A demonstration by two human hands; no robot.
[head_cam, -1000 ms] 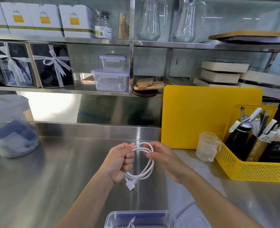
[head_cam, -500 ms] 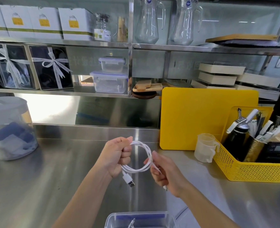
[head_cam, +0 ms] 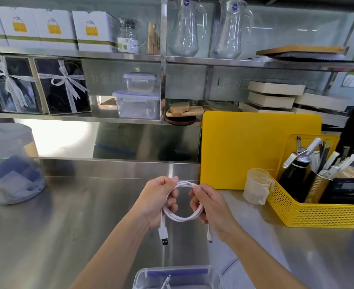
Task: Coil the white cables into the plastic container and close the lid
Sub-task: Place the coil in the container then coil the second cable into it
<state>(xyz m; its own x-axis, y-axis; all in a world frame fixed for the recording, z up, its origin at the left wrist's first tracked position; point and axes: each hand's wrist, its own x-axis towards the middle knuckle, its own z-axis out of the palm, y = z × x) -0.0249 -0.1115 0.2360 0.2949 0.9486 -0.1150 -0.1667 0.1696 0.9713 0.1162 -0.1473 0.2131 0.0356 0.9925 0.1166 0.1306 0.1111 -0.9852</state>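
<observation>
A white USB cable [head_cam: 182,216] is wound into a small loop above the steel counter. My left hand [head_cam: 157,202] grips the loop's left side, and the USB plug hangs below it. My right hand [head_cam: 210,207] pinches the loop's top right, with the cable's other end dangling under the palm. At the bottom edge stands a clear plastic container [head_cam: 177,277], open at the top, with a bit of white cable showing inside. No lid is in view.
A yellow cutting board [head_cam: 255,151] leans against the back wall. A yellow basket [head_cam: 317,211] of utensils and a small measuring cup [head_cam: 256,186] stand at the right. A clear round tub [head_cam: 11,165] sits at the left. Shelves above hold boxes and jugs.
My right hand has come back up from below the loop to pinch its top right side. The loop is now closed, with both cable ends hanging down.
</observation>
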